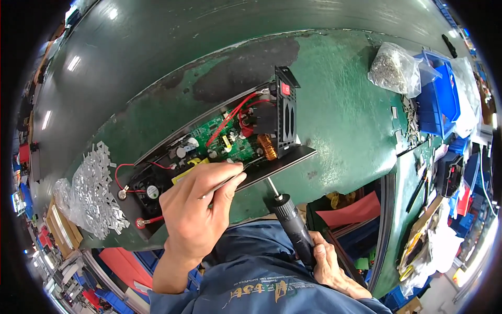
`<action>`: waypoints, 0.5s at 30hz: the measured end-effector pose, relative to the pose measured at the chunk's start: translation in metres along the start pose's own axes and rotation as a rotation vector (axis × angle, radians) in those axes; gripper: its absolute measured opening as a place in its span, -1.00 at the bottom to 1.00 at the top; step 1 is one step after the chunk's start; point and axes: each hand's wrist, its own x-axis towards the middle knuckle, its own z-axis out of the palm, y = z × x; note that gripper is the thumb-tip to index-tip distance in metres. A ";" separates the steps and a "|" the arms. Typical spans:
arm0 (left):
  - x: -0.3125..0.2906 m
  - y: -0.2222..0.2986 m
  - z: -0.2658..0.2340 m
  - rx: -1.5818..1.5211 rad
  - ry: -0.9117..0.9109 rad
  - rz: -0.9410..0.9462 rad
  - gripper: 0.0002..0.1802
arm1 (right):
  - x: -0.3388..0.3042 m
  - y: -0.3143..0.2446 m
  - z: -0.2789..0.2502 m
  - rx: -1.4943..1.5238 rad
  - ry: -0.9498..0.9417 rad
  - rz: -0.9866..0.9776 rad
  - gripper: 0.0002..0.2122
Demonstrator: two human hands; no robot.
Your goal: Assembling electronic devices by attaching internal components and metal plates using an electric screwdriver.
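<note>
An open black metal case (298, 155) lies on the green bench in front of me. Inside it are a green circuit board (232, 149), a copper coil (267, 147) and red wires (225, 127). My left hand (201, 201) is over the case's near side, its fingers pinching a slim metal tool (252, 161) that looks like tweezers, its tip beside the coil. Below the case, my right hand (327, 259) wraps round a black electric screwdriver (294, 225). The bit points up at the case's near side wall; whether it sits on a screw is hidden.
At the left lies a pile of small silvery metal strips (97, 186) on clear plastic. On the right are a bag of small parts (392, 68), a blue bin (436, 99) and loose metal pieces (410, 118). An open drawer space with red sheet (350, 210) lies under the bench's front edge.
</note>
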 end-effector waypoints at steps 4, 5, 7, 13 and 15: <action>-0.001 0.000 0.000 0.003 0.000 -0.002 -0.87 | 0.001 -0.003 -0.001 -0.021 -0.013 -0.009 -0.21; -0.001 -0.001 0.000 0.008 0.000 -0.002 -0.87 | 0.002 -0.003 -0.001 -0.019 -0.017 -0.012 -0.21; -0.002 -0.001 0.000 0.013 0.016 -0.004 -0.87 | 0.004 -0.002 -0.001 -0.027 -0.029 -0.010 -0.21; -0.002 0.000 0.000 0.000 0.018 0.018 -0.82 | 0.006 0.003 -0.001 -0.023 -0.024 -0.008 -0.20; -0.002 -0.001 -0.001 0.016 0.014 0.018 -0.81 | 0.008 0.000 0.001 -0.009 -0.018 -0.010 -0.20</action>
